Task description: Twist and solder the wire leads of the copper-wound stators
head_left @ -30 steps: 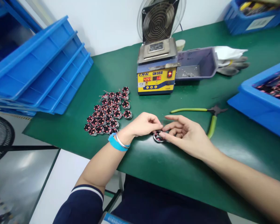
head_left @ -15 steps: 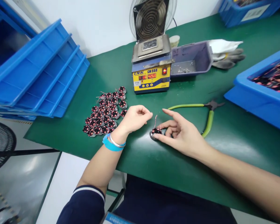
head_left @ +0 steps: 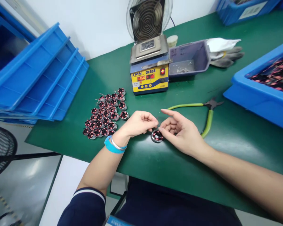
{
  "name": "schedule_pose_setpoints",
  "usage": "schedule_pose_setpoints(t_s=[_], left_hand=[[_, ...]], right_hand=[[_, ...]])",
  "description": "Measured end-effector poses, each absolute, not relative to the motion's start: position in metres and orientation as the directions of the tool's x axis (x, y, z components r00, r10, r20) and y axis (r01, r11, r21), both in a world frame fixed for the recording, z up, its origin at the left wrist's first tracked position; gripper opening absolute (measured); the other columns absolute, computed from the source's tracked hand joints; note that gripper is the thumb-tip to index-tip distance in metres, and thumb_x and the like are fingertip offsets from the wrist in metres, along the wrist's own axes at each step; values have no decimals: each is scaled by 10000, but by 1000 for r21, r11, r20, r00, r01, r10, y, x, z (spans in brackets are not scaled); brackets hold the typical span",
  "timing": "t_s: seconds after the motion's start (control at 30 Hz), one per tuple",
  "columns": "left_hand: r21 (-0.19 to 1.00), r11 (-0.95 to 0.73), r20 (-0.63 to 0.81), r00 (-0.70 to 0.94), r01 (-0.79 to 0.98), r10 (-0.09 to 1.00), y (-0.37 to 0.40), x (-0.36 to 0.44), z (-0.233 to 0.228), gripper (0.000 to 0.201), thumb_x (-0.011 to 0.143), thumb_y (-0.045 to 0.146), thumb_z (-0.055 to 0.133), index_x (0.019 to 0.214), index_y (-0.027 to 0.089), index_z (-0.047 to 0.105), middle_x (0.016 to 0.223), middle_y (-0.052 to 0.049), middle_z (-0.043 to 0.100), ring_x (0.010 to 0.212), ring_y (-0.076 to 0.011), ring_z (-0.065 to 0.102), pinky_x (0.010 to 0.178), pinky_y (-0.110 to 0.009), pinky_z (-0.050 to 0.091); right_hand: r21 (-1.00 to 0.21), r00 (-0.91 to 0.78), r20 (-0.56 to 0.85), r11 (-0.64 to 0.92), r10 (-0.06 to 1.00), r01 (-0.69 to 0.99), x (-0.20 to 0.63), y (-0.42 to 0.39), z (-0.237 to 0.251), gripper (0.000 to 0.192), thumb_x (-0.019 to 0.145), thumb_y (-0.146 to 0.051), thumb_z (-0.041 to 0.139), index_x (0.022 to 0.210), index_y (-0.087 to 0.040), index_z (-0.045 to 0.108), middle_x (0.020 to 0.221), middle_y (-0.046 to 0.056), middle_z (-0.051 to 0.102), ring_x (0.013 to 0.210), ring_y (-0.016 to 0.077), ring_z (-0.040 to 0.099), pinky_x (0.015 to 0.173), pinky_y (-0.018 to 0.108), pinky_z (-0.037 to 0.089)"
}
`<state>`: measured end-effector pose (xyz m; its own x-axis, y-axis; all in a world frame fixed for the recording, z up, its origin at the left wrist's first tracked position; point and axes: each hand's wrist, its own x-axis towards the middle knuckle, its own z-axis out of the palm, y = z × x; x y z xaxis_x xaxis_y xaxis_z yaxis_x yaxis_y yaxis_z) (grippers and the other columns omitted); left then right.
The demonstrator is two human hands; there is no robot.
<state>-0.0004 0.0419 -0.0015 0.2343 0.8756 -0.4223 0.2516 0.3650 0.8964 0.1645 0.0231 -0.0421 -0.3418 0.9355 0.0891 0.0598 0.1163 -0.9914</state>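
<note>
Coil cluster (head_left: pixel 106 116) left of cutters (head_left: pixel 202 114), apparently before solder pot (head_left: pixel 149 70).
</note>
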Motion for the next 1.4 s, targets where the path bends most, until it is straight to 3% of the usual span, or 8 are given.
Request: schedule_pose_setpoints(t_s=[0.23,0.37,0.5,0.63,0.73,0.97,1.2,1.4], left_hand=[[907,380,-417,254,182,873,42,2,-10,47,699,82,651,676,87,611,510,28,567,424,-29,487,394,-116,322],[915,375,-402,270,148,875,43,2,-12,50,687,106,666,688,86,621,520,23,574,432,-33,492,397,-122,334],[916,378,-401,293,134,868,43,2,-11,86,648,38,641,724,78,640,562,19,603,431,-24,486,404,-122,349],[917,377,-398,289,129,871,42,4,-11,91,648,26,628,723,74,646,550,21,601,431,-24,481,403,-123,340],[913,383,-408,302,141,862,41,6,-12,72,659,39,629,718,73,653,537,21,596,422,-26,469,394,-130,328],[916,385,-400,301,113,866,41,7,-15,91,651,33,633,726,83,617,556,30,578,444,-28,477,416,-140,337],[969,248,-235,326,3,916,40,6,-21,142,644,82,678,719,110,561,624,24,590,531,-32,508,539,-162,404],[955,295,-287,375,35,882,40,6,-20,128,641,143,714,709,92,618,622,3,619,537,-51,538,546,-186,419]], right_hand=[[-824,-373,394,502,840,261,174,28,-41,312,835,-176,544,1140,-165,612,703,14,594,540,97,529,504,217,461],[-750,-371,471,585,800,309,175,30,-40,238,844,-160,531,1045,-178,657,678,12,593,547,99,534,509,218,459],[-803,-351,416,520,839,290,176,31,-41,215,829,-180,549,1009,-152,665,668,17,594,539,94,521,500,216,450],[-944,-345,209,281,915,173,174,32,-43,258,806,-236,581,1027,-122,645,648,9,570,512,86,499,467,205,432],[-980,-383,132,179,914,90,174,32,-42,278,782,-265,608,1016,-118,635,636,-1,546,510,85,490,468,207,432],[-897,-373,299,392,878,203,179,29,-35,131,786,-232,589,885,-165,642,609,2,569,503,92,498,480,217,432],[-938,-336,130,225,933,263,181,37,-38,179,815,-325,583,784,-155,632,656,40,639,506,106,543,457,212,430],[-935,-360,141,244,922,258,183,38,-39,210,831,-341,567,868,-147,637,691,49,660,540,117,560,482,220,444]])
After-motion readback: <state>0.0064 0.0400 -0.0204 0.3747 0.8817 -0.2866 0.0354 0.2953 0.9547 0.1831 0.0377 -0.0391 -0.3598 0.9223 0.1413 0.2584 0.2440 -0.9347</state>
